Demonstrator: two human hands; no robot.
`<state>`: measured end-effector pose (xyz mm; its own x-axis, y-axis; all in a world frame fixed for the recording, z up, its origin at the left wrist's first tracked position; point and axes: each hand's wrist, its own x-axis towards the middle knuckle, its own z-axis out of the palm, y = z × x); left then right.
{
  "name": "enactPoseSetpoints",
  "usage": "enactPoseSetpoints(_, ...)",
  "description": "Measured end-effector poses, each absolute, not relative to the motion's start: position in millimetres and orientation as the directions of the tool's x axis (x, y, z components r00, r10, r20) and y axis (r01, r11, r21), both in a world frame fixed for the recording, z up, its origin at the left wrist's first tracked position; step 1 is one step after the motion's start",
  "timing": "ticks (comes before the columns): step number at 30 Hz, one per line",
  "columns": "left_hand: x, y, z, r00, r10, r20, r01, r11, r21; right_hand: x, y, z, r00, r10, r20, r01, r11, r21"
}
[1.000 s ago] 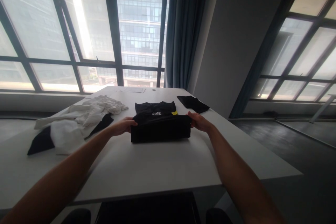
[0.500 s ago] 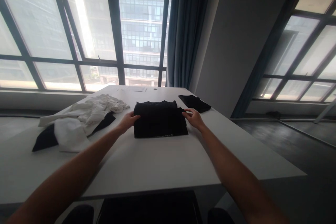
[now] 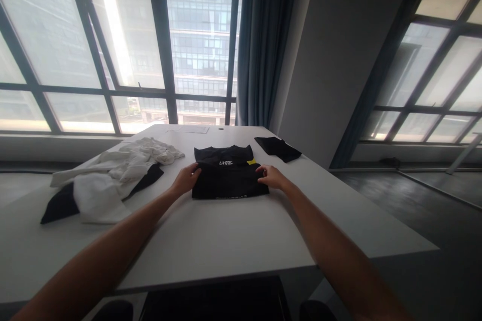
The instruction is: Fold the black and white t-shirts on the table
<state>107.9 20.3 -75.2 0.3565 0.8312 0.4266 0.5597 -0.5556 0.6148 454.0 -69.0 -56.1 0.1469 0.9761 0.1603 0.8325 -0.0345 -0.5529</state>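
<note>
Black folded tee (image 3: 228, 179) sits mid-table (image 3: 211, 241), w/ white "LIFE" print showing at its far edge. Left hand (image 3: 187, 179) & right hand (image 3: 271, 176) are apart, each pinching a side edge. Best approach, I'd judge: keep both edges level and press flat so the fold stays square.

White table (image 3: 226, 241) with folded black shirt (image 3: 229, 180), white clothes heap (image 3: 113, 170), small black garment (image 3: 277, 148).
</note>
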Motion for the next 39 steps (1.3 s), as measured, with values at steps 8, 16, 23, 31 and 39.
enactPoseSetpoints(8,113.2,20.4,-83.7,0.465,0.849,0.250,0.803,-0.523,0.284,460.7,-64.9,-66.7,0.174,0.979,0.109,0.841,-0.090,-0.534)
enactPoseSetpoints(16,113.6,32.9,-91.3,0.511,0.858,0.050,0.840,-0.511,0.180,456.9,-54.3,-81.8,0.088,0.963,0.256,0.888,0.041,-0.459)
enactPoseSetpoints(23,100.0,41.5,-92.3,0.272,0.950,0.152,0.935,-0.299,0.191,460.2,-46.9,-93.4,0.142,0.974,0.177,0.929,-0.069,-0.363)
enactPoseSetpoints(31,117.6,25.8,-90.0,0.547,0.801,0.245,0.784,-0.592,0.185,442.5,-55.6,-84.4,0.052,0.943,0.328,0.979,0.017,-0.203)
enactPoseSetpoints(39,109.3,32.9,-90.5,0.525,0.851,0.009,0.840,-0.519,0.160,432.6,-58.2,-81.6,0.236,0.966,-0.105,0.959,-0.249,-0.137)
